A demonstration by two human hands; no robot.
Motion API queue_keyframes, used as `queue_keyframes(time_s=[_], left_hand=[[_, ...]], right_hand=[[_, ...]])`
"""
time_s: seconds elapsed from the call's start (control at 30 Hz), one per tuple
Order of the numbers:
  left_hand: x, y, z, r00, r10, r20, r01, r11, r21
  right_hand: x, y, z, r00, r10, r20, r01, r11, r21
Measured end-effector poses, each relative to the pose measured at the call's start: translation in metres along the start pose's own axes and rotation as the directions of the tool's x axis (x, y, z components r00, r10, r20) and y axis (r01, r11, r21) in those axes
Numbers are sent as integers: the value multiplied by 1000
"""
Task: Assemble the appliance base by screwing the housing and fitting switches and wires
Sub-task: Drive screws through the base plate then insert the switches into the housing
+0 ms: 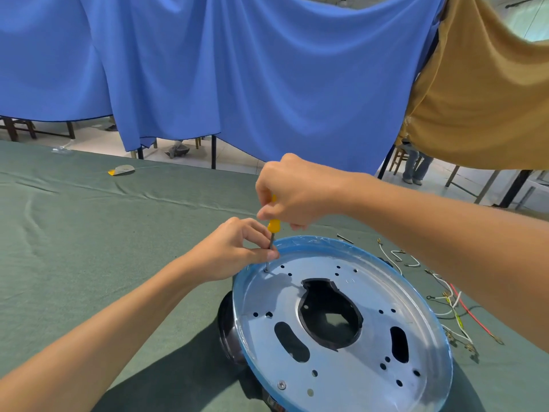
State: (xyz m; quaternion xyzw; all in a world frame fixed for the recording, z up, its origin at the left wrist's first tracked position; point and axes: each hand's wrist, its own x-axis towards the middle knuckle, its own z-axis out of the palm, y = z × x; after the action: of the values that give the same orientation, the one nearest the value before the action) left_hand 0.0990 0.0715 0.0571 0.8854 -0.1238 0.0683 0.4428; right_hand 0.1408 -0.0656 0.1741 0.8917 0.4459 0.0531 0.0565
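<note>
A round metal housing plate (362, 370) with a blue-film rim lies on a black base (228, 331), low and right of centre. My right hand (297, 193) grips the yellow handle of a screwdriver (273, 226) held upright. Its tip stands on a screw (266, 270) at the plate's far-left edge. My left hand (237, 252) pinches the screwdriver's metal shaft just above the screw. Another screw (281, 384) sits flat in the plate's near edge. The plate has a large central cut-out and several small holes.
Loose white, red and yellow wires (451, 304) with terminals lie on the green table cloth (89, 248) to the right of the plate. A small yellow-and-grey scrap (121, 170) lies far left. Blue and tan cloths hang behind the table.
</note>
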Motion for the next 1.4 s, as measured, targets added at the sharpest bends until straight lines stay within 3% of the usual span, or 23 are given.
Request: queue_keyframes(time_s=[0.17, 0.33, 0.43, 0.53, 0.63, 0.73, 0.87, 0.97, 1.1, 1.23, 1.3, 1.4], left_hand=[[2, 1, 7, 993, 12, -121, -5, 998, 62], [1, 2, 1, 999, 29, 36, -33, 994, 100], [0, 4, 4, 999, 35, -41, -32, 997, 71], [0, 4, 6, 989, 5, -145, -2, 1000, 23], [1, 2, 1, 998, 6, -55, -5, 1000, 6], [0, 1, 2, 1000, 23, -15, -22, 998, 57], [0, 2, 7, 990, 8, -141, -10, 1000, -11], [0, 0, 4, 998, 17, -66, -17, 1000, 4], [-1, 2, 7, 999, 19, -34, -17, 997, 73], [0, 0, 5, 1000, -10, -10, 10, 999, 52], [0, -1, 4, 999, 15, 37, -18, 997, 79], [-1, 2, 6, 999, 8, -51, -5, 998, 66]], right_hand=[[1, 5, 1, 997, 51, 60, -51, 999, -12], [-2, 3, 0, 998, -42, 50, 38, 996, 84], [2, 2, 6, 1000, -6, -3, 6, 1000, 6], [4, 0, 1, 996, 39, 77, -36, 999, -33], [1, 0, -6, 986, -10, 169, -5, 996, 84], [-2, 2, 1, 996, 3, 91, -10, 997, 82], [-2, 5, 4, 993, 53, 103, -58, 997, 54], [-6, 5, -2, 993, -3, 118, -9, 995, 104], [-3, 1, 6, 1000, 16, -10, -15, 999, 44], [-5, 0, 0, 993, -30, 111, 20, 996, 90], [-4, -2, 4, 999, -21, 46, 17, 996, 84], [-1, -3, 8, 1000, 14, 17, -14, 1000, -1]])
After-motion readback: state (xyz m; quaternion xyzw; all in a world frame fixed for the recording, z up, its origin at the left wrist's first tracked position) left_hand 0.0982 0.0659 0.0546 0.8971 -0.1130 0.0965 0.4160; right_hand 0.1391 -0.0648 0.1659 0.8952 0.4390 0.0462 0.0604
